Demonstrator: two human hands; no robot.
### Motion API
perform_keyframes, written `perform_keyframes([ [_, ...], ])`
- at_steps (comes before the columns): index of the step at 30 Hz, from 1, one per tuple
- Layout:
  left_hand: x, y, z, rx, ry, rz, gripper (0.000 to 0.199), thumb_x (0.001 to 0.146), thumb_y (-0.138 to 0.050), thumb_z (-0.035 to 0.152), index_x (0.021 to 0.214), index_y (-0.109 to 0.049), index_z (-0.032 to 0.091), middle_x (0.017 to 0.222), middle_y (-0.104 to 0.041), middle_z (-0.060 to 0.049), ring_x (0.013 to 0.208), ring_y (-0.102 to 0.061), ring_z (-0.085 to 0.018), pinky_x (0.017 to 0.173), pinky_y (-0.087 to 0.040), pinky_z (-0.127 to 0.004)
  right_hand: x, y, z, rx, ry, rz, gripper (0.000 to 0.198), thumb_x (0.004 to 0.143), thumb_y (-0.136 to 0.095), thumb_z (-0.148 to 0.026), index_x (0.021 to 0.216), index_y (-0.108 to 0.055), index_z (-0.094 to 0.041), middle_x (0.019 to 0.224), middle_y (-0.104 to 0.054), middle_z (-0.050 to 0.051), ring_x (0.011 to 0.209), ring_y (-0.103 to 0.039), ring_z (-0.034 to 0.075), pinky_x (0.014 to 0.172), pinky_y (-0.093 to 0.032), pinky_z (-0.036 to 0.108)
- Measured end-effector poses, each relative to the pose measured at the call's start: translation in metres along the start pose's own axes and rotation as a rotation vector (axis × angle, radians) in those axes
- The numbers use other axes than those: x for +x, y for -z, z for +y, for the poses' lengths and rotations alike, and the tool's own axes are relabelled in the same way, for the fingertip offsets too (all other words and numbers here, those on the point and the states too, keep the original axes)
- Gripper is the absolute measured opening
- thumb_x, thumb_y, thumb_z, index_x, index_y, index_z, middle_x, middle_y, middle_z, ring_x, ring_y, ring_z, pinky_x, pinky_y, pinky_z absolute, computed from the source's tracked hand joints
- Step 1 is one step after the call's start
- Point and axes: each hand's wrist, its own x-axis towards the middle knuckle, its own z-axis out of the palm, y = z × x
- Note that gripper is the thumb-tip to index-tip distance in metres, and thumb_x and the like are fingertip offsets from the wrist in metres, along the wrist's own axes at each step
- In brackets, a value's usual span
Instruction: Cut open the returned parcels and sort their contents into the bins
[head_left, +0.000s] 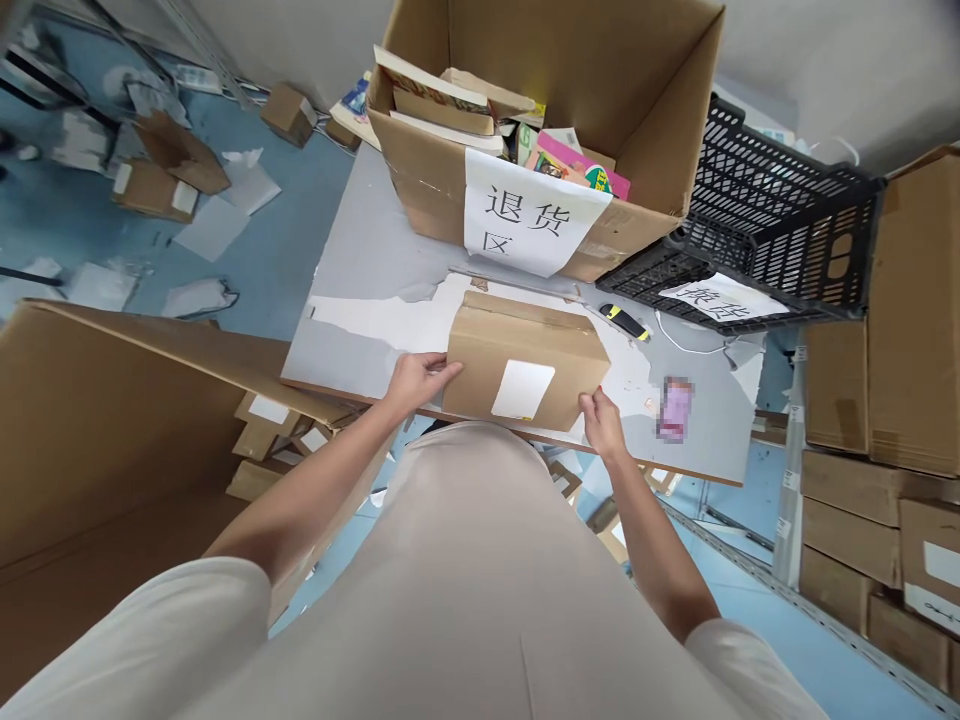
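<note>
A brown cardboard box (480, 350) with a white label (523, 389) lies near the front edge of the table. Thumb and fingers of my left hand (424, 382) are closed on its left side. At its lower right corner, my right hand (602, 420) grips the cardboard, with some fingers hidden. Just beyond the box's right end rests a black and yellow utility knife (625, 322). A pink, pixelated item (675, 408) sits farther right, its kind blurred out.
Behind stands a large open carton (427, 200) of books, bearing a paper sign (532, 215). Right of it is a black plastic crate (795, 240). Another big open carton (112, 450) flanks me on the left. Stacked boxes (847, 490) are at right; cardboard and paper litter the floor (277, 220).
</note>
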Motion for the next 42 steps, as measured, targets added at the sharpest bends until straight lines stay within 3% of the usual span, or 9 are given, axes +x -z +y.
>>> perform_keyframes([
  [5,0.029,-0.015,0.017,0.191,0.068,0.142,0.051,0.081,-0.051,0.058,0.068,-0.075,0.015,0.05,-0.058,-0.002,0.055,-0.052,-0.015,0.056,-0.034,-0.026,0.022,-0.004,-0.019,-0.167,-0.114,0.123,0.065,0.091,-0.016,-0.065,0.077,-0.06,-0.019,0.078,-0.066,0.014,0.075,-0.059,0.026,0.07,-0.041,0.036],
  [11,0.047,-0.02,0.007,0.23,0.059,0.147,0.051,0.081,-0.051,0.058,0.064,-0.072,0.014,0.049,-0.056,-0.002,0.055,-0.052,-0.014,0.057,-0.034,-0.026,0.034,-0.013,-0.009,-0.08,-0.125,0.108,0.069,0.088,-0.019,-0.07,0.081,-0.064,-0.018,0.085,-0.069,0.016,0.083,-0.062,0.028,0.078,-0.044,0.039],
  [17,0.027,-0.022,-0.043,-0.191,0.14,0.028,0.052,0.084,-0.045,0.054,0.1,-0.069,0.011,0.094,-0.072,-0.012,0.083,-0.068,-0.02,0.08,-0.051,-0.032,0.009,-0.023,0.037,0.394,-0.189,0.021,0.065,0.085,-0.035,-0.064,0.122,-0.057,-0.016,0.106,-0.068,0.014,0.092,-0.066,0.023,0.081,-0.052,0.04],
  [20,0.002,-0.026,-0.067,-0.231,0.125,-0.078,0.066,0.07,-0.064,0.046,0.125,-0.057,0.01,0.125,-0.062,-0.016,0.109,-0.063,-0.027,0.097,-0.047,-0.041,-0.011,-0.034,0.053,0.387,-0.161,-0.031,0.071,0.075,-0.059,-0.052,0.138,-0.043,-0.022,0.126,-0.06,0.013,0.106,-0.062,0.022,0.091,-0.049,0.042],
  [23,-0.021,-0.034,-0.073,-0.201,0.033,-0.189,0.074,0.064,-0.072,0.041,0.131,-0.053,0.015,0.133,-0.057,-0.012,0.123,-0.054,-0.029,0.105,-0.041,-0.043,-0.022,-0.049,0.051,0.325,-0.113,-0.124,0.077,0.068,-0.068,-0.044,0.138,-0.042,-0.026,0.13,-0.057,0.01,0.113,-0.058,0.024,0.096,-0.046,0.045],
  [28,-0.031,-0.041,-0.057,-0.193,-0.007,-0.166,0.05,0.075,-0.063,0.047,0.114,-0.063,0.016,0.113,-0.069,-0.009,0.106,-0.063,-0.026,0.093,-0.049,-0.039,-0.018,-0.057,0.036,0.344,-0.081,-0.124,0.053,0.079,-0.058,-0.045,0.124,-0.053,-0.016,0.116,-0.064,0.014,0.103,-0.061,0.025,0.087,-0.049,0.043],
  [32,-0.024,-0.025,-0.03,0.033,-0.063,-0.092,0.041,0.078,-0.059,0.051,0.097,-0.068,0.016,0.092,-0.071,-0.007,0.08,-0.063,-0.02,0.07,-0.05,-0.029,-0.011,-0.03,0.025,0.252,-0.015,-0.12,0.047,0.084,-0.051,-0.051,0.115,-0.058,-0.017,0.116,-0.062,0.013,0.101,-0.06,0.024,0.085,-0.05,0.04],
  [36,-0.015,-0.012,0.009,0.199,-0.104,0.027,0.039,0.082,-0.054,0.052,0.076,-0.066,0.016,0.071,-0.064,-0.005,0.064,-0.055,-0.015,0.062,-0.041,-0.026,-0.004,0.004,0.002,-0.001,0.056,-0.064,0.052,0.09,-0.035,-0.056,0.111,-0.058,-0.014,0.108,-0.063,0.015,0.095,-0.059,0.025,0.082,-0.046,0.039],
  [42,0.014,-0.018,0.038,0.221,-0.011,0.173,0.049,0.085,-0.046,0.056,0.056,-0.055,0.017,0.052,-0.046,0.001,0.055,-0.04,-0.011,0.055,-0.03,-0.025,0.027,0.018,-0.028,-0.187,-0.125,0.038,0.067,0.09,-0.015,-0.066,0.081,-0.06,-0.017,0.081,-0.067,0.014,0.079,-0.06,0.026,0.071,-0.041,0.034],
])
